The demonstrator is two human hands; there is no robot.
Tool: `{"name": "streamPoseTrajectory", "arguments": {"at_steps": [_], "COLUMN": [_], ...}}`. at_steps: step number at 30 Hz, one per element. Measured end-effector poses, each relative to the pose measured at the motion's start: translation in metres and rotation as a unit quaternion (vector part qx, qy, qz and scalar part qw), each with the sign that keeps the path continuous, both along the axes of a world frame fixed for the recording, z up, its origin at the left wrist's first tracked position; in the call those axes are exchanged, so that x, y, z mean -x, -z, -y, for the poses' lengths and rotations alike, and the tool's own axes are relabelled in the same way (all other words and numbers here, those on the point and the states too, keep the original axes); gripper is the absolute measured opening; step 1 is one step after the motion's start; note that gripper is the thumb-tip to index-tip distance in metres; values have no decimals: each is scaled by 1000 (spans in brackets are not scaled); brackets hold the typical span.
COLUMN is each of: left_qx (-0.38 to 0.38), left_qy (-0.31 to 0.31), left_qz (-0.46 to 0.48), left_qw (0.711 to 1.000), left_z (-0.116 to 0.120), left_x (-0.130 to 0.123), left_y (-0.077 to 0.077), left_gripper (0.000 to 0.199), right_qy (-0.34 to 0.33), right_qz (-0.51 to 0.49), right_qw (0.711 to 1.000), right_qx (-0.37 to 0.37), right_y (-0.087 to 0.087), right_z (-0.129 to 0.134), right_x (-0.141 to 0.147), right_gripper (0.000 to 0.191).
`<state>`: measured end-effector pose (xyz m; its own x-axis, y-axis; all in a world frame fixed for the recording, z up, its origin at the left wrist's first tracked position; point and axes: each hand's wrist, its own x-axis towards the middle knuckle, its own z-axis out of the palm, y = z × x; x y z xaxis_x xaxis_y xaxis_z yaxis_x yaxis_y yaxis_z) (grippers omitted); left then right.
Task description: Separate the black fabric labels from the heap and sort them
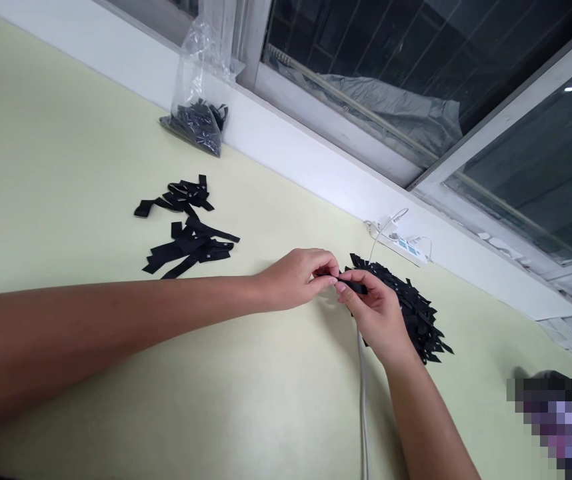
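Two hands, one black fabric strip [359, 287]: thumbs and fingers of my left hand [296, 277] and right hand [377, 310] pinch it, nearly meeting above the pale green tabletop [166, 380]. Good handling, I judge, calls for light, close-set pinches and a strip lying flat, untwisted; whether it is folded between my fingers, I cannot tell. Just beyond my right hand spreads a dense heap of black strips [416, 310]; farther left lie looser clusters [183, 249], near a clear plastic bag [199, 123].
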<state>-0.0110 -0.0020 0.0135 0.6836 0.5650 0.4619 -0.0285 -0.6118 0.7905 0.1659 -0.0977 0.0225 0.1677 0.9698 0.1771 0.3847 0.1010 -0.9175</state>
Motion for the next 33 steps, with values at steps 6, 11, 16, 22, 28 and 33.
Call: {"name": "streamPoseTrajectory", "arguments": {"at_steps": [6,11,16,22,28,33], "left_qx": [-154,-255,-331,-358,-349,-337], "left_qy": [35,40,32,16,-5,-10], "left_qz": [26,35,30,12,10,19], "left_qw": [987,966,943,934,937,941], "left_z": [-6,-13,-14,-12,-9,-8], "left_x": [6,8,9,11,13,15], "left_y": [-1,-5,-12,-19,-25,-28], "left_gripper": [11,15,21,25,26,23], "right_qy": [-10,-12,-3,2,13,16], "right_qz": [117,196,341,418,455,452], "right_qw": [988,962,899,843,799,791], "right_qx": [-105,-192,-274,-339,-393,-411], "right_y": [-1,-8,-19,-23,-24,-24], "right_z": [4,9,13,16,18,18], "right_x": [-3,3,9,9,8,10], "right_gripper": [10,9,18,30,45,48]}}
